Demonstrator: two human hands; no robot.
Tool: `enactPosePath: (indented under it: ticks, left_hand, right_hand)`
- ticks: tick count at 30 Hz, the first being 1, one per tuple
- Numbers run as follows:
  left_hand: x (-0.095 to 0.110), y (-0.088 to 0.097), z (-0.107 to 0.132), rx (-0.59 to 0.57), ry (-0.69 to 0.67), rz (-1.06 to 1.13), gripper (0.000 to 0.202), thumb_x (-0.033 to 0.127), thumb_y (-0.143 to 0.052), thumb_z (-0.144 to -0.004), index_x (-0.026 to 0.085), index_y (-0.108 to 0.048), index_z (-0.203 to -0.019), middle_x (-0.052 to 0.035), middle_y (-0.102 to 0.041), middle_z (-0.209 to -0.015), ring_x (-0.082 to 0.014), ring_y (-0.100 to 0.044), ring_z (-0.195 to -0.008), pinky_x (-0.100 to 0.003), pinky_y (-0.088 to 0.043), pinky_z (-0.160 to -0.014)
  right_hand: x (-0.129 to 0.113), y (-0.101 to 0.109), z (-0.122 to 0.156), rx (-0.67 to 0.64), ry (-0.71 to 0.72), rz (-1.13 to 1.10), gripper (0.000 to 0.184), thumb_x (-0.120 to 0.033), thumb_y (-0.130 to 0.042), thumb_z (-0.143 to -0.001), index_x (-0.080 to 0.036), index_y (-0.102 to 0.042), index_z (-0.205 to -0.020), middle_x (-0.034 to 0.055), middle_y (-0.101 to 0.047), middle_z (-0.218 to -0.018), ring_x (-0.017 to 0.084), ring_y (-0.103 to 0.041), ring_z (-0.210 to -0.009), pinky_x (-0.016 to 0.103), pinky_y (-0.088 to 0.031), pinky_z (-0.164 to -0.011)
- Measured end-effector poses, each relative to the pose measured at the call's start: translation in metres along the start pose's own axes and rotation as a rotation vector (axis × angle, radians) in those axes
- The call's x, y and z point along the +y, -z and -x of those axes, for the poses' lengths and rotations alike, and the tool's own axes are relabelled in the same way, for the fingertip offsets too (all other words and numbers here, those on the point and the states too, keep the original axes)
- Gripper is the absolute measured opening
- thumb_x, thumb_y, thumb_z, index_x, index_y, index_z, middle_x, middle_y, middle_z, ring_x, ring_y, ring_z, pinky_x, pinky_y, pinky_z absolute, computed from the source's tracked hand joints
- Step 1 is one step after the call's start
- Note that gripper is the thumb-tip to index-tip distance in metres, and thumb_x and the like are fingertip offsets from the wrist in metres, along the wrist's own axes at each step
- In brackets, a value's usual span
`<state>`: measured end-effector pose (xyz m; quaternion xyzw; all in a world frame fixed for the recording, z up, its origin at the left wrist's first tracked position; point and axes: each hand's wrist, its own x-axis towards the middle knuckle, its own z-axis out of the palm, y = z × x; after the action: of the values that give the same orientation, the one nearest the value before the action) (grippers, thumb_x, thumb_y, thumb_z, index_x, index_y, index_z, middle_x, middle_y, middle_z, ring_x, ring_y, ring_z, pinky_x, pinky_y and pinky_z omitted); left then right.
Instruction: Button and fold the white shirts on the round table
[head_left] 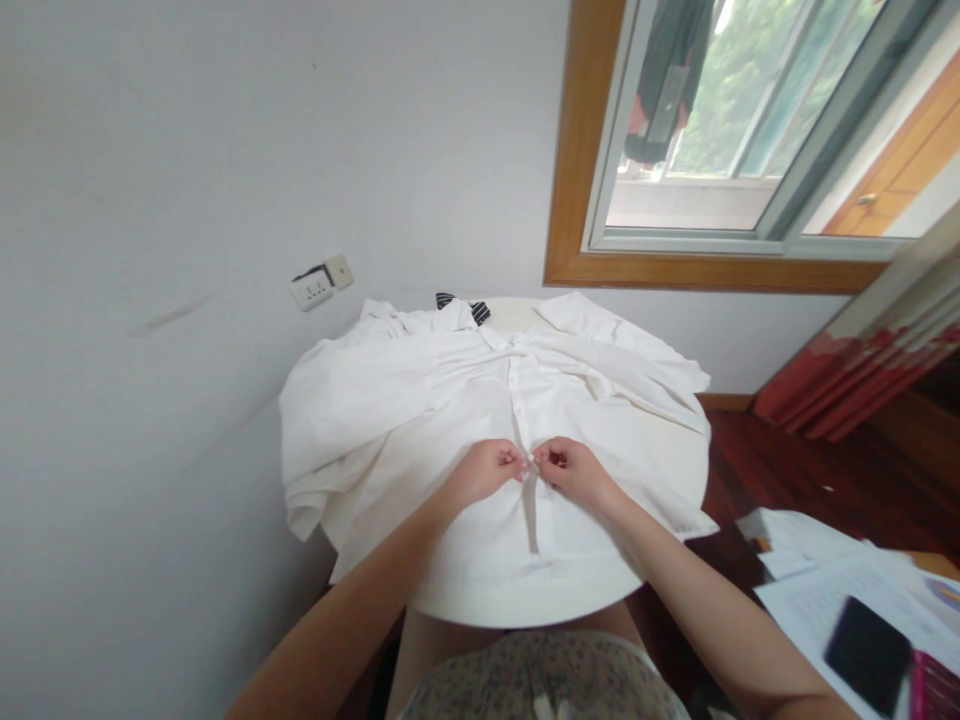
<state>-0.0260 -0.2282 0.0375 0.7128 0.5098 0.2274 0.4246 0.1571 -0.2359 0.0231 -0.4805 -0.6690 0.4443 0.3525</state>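
Observation:
A white long-sleeved shirt (465,400) lies spread out, front side up, on a round white table (480,607), its collar toward the wall. My left hand (491,470) pinches one edge of the front placket at mid-chest to lower front. Opposite it, my right hand (574,470) pinches the other edge, the fingertips of both almost meeting. Below the hands the placket parts in a narrow gap; above them the two fronts lie together. Any button between the fingers is too small to make out.
A black-and-white striped cloth (480,312) lies by the collar. Wall sockets (312,288) are at the left, a wood-framed window (566,268) at upper right. Papers (810,570) and a dark phone (868,650) sit at lower right, below a red and cream curtain (847,370).

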Motion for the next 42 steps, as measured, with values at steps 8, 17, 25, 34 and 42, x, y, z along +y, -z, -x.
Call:
enactPosePath:
  ticks: [8,17,25,34,42]
  left_hand:
    - [0.000,0.011,-0.001,-0.189,0.175,0.298,0.035,0.046,-0.060,-0.071,0.013,-0.061,-0.080,-0.0030,-0.068,-0.074,-0.0031,-0.041,-0.038,-0.020,-0.026,-0.038]
    - [-0.004,0.010,-0.003,-0.205,0.190,0.377,0.033,0.044,-0.062,-0.069,0.014,-0.060,-0.084,-0.0028,-0.069,-0.081,-0.0041,-0.044,-0.042,-0.020,-0.031,-0.040]
    - [-0.002,0.012,-0.002,-0.207,0.185,0.364,0.033,0.043,-0.061,-0.070,0.014,-0.059,-0.085,-0.0023,-0.068,-0.080,-0.0038,-0.041,-0.044,-0.019,-0.029,-0.040]
    - [-0.003,0.011,-0.002,-0.211,0.168,0.347,0.029,0.040,-0.059,-0.073,0.013,-0.061,-0.084,-0.0014,-0.066,-0.077,-0.0036,-0.039,-0.045,-0.019,-0.027,-0.041]
    - [-0.005,0.012,-0.002,-0.260,0.189,0.303,0.030,0.044,-0.057,-0.075,0.014,-0.060,-0.078,0.0055,-0.051,-0.051,-0.0053,-0.038,-0.041,-0.019,-0.028,-0.041]
  right_hand:
    - [0.006,0.000,-0.002,-0.023,-0.062,-0.105,0.020,-0.025,-0.055,-0.069,-0.014,-0.063,-0.083,-0.0035,-0.054,-0.055,0.009,-0.047,-0.048,0.020,-0.036,-0.047]
    - [0.014,-0.002,-0.003,-0.028,-0.086,-0.165,0.018,-0.027,-0.058,-0.070,-0.015,-0.063,-0.082,-0.0015,-0.059,-0.062,0.009,-0.052,-0.049,0.020,-0.041,-0.048]
    - [0.011,-0.002,-0.002,-0.033,-0.111,-0.202,0.015,-0.029,-0.060,-0.071,-0.016,-0.063,-0.078,-0.0025,-0.058,-0.059,0.009,-0.052,-0.048,0.020,-0.041,-0.048]
    - [0.009,-0.003,-0.004,-0.101,-0.133,-0.340,0.026,-0.039,-0.067,-0.070,-0.015,-0.066,-0.081,0.0000,-0.063,-0.067,0.009,-0.054,-0.055,0.023,-0.046,-0.055]
    - [0.001,0.005,-0.007,-0.236,-0.242,-0.517,0.032,-0.039,-0.076,-0.063,-0.014,-0.066,-0.081,0.0021,-0.065,-0.071,0.010,-0.059,-0.065,0.022,-0.048,-0.060]
